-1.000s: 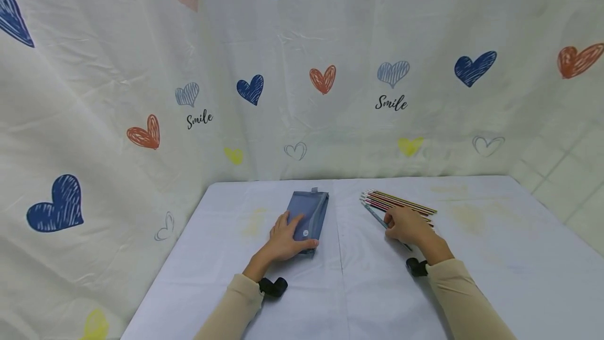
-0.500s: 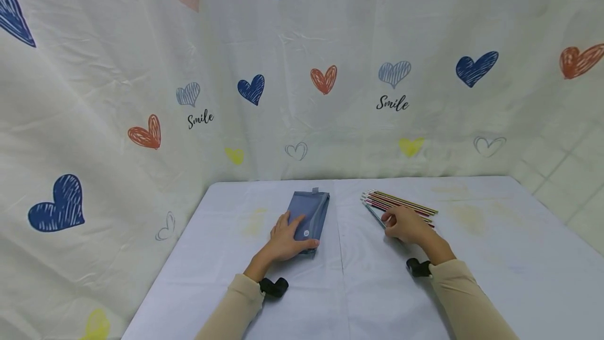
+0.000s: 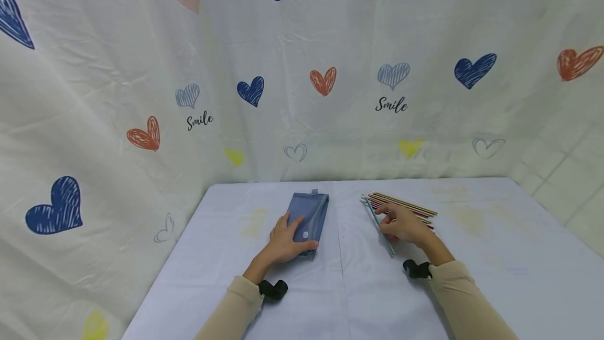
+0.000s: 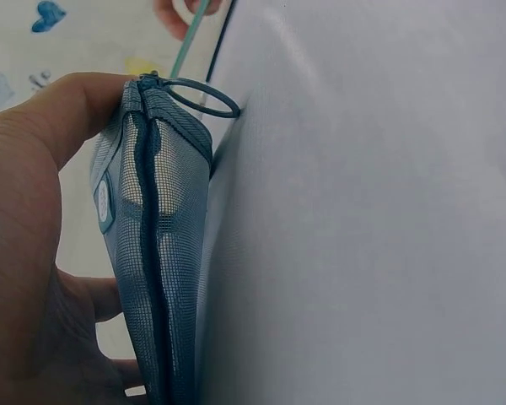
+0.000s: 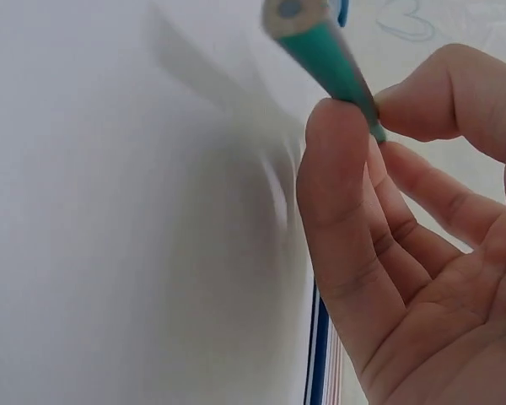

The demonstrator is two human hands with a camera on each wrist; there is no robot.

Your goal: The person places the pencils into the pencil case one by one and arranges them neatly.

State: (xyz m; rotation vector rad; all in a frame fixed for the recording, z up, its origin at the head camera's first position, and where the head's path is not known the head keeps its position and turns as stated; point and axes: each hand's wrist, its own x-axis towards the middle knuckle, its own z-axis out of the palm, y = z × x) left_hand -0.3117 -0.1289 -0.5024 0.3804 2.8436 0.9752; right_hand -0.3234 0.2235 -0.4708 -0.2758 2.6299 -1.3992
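Observation:
A blue mesh zip pencil case (image 3: pixel 311 214) lies on the white-covered table. My left hand (image 3: pixel 283 243) rests on its near left part with fingers spread, the thumb at its near end. The left wrist view shows that thumb beside the zip's pull ring (image 4: pixel 204 97). To the right, my right hand (image 3: pixel 405 227) pinches a green pencil (image 3: pixel 388 245) between thumb and fingers. Its blunt end with a grey core faces the right wrist camera. Several dark-striped pencils (image 3: pixel 410 204) lie in a bundle behind and partly under the right hand.
The white tablecloth (image 3: pixel 302 298) has faint yellowish marks at left and right. A pale curtain (image 3: pixel 349 130) with printed hearts hangs along the table's far edge. Black wrist cameras (image 3: pixel 273 289) are worn on both wrists, by the beige sleeves.
The green pencil has been lifted at my right fingers, and its near end has swung left and now shows in front of the hand. The left hand and the pencil case have stayed put.

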